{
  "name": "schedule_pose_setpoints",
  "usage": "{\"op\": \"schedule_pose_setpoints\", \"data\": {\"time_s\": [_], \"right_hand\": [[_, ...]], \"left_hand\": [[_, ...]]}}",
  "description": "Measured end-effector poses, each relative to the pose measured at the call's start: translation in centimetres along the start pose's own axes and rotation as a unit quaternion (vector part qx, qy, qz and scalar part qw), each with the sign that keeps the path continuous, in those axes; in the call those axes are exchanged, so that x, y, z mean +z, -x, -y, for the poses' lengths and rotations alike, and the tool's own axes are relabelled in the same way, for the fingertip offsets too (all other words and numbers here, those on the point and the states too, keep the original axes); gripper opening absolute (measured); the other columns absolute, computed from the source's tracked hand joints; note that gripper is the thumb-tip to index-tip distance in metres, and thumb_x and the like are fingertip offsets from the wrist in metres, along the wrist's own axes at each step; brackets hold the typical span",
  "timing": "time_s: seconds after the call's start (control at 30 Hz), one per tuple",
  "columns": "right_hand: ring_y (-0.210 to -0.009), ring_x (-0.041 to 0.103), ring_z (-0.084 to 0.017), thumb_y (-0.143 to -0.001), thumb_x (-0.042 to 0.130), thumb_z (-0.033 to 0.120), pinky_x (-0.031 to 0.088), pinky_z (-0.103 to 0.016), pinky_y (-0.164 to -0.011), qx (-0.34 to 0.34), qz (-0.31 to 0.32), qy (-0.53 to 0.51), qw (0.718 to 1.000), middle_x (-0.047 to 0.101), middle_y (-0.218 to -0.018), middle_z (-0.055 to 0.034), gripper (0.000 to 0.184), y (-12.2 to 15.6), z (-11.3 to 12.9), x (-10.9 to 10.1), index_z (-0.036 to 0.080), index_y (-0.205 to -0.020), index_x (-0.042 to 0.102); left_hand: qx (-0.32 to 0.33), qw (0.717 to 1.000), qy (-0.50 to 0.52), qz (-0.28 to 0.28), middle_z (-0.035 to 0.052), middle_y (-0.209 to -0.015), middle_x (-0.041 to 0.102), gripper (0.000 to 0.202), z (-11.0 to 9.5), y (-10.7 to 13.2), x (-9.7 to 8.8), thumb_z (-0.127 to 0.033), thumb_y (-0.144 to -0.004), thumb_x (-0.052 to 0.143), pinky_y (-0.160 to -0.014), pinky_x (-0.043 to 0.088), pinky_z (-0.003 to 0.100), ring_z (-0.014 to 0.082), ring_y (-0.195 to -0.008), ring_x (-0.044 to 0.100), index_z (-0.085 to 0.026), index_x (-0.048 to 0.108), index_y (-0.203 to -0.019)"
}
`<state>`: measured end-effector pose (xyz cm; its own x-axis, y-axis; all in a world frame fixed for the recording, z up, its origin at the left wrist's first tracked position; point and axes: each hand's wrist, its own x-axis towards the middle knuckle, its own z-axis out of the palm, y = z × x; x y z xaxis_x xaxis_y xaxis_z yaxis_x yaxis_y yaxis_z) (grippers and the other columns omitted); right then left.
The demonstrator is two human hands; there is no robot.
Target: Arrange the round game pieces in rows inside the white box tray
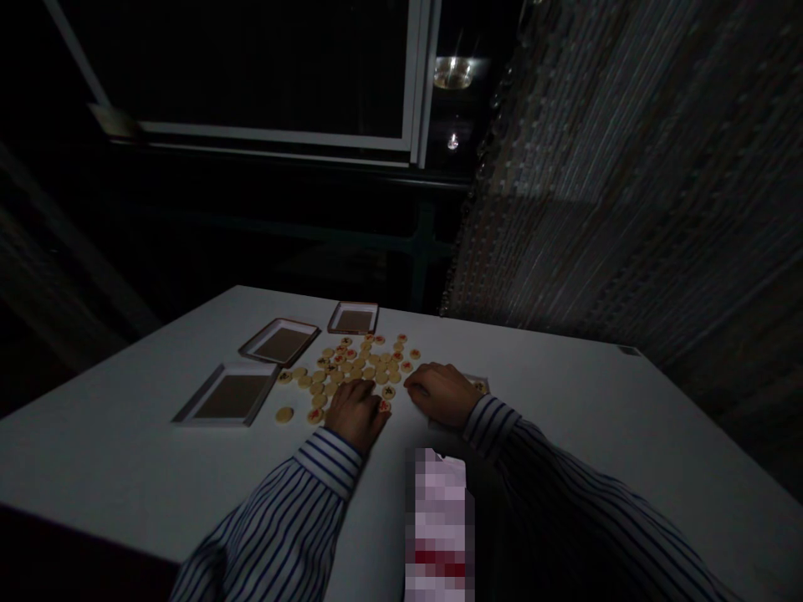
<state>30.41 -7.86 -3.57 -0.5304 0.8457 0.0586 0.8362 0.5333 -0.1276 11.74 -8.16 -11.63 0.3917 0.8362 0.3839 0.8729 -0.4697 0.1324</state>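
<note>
Round wooden xiangqi pieces (358, 364) lie loosely spread on the white table, some with red or black characters up, others blank. My left hand (356, 414) curls over the near edge of the spread, with a red-marked xiangqi piece (385, 406) between its thumb and fingers. Just right of the pieces, my right hand (442, 395) is closed, fingertips low near the tabletop; whatever they hold is hidden. A black-marked piece (389, 391) lies between the two hands. Partly covered by my right hand and wrist is a small tray (482, 380) with at least one piece in it.
Left of the pieces are a white-rimmed tray (229, 397), a brown-edged tray (280, 343) and a smaller tray (354, 319). A pixelated upright shape (440, 522) is at the near side. The white table (565, 418) extends right toward a beaded curtain (627, 167).
</note>
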Motion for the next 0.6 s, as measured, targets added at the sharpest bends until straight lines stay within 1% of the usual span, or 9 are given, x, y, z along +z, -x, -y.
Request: {"op": "schedule_pose_setpoints", "data": {"time_s": [0.1,0.3,0.43,0.6], "right_hand": [[-0.093,0.052,-0.017,-0.081,0.036,0.028,0.033,-0.029,-0.080,0.002,-0.006,-0.006,1.000,0.061,-0.100,-0.0054,0.030,0.1,-0.3,-0.2,0.020,-0.098,0.060],[-0.095,0.052,-0.016,-0.081,0.039,0.027,0.033,-0.027,-0.083,0.010,-0.040,-0.030,0.999,0.061,-0.100,-0.0051,0.029,0.7,-0.9,-0.8,0.020,-0.098,0.061],[-0.095,0.053,-0.016,-0.081,0.039,0.026,0.034,-0.027,-0.084,0.022,-0.048,-0.049,0.997,0.062,-0.100,-0.0048,0.029,1.3,-1.1,-1.6,0.019,-0.099,0.061],[-0.094,0.053,-0.016,-0.081,0.039,0.027,0.035,-0.026,-0.084,0.029,-0.069,-0.069,0.995,0.062,-0.099,-0.0050,0.029,2.3,-1.6,-2.4,0.019,-0.099,0.061]], "left_hand": [[0.003,1.000,0.007,-0.010,0.0103,-0.107,0.058,0.026,0.0,0.0,0.0,-0.036,-0.073,0.052,-0.089,0.036,0.046,0.0276,-0.103,0.047,-0.018,0.066,-0.084],[0.014,0.997,0.042,-0.057,0.0089,-0.102,0.060,0.025,-0.1,-0.2,-0.4,-0.034,-0.073,0.053,-0.086,0.039,0.044,0.0251,-0.097,0.051,-0.019,0.064,-0.088],[0.014,0.995,0.058,-0.084,0.0089,-0.102,0.060,0.027,-0.6,-0.4,-1.2,-0.035,-0.074,0.052,-0.085,0.040,0.043,0.0243,-0.096,0.052,-0.019,0.062,-0.093],[0.020,0.994,0.068,-0.082,0.0082,-0.103,0.060,0.027,-1.9,-1.0,-2.6,-0.034,-0.077,0.049,-0.088,0.039,0.043,0.0233,-0.098,0.051,-0.019,0.060,-0.096]]}}
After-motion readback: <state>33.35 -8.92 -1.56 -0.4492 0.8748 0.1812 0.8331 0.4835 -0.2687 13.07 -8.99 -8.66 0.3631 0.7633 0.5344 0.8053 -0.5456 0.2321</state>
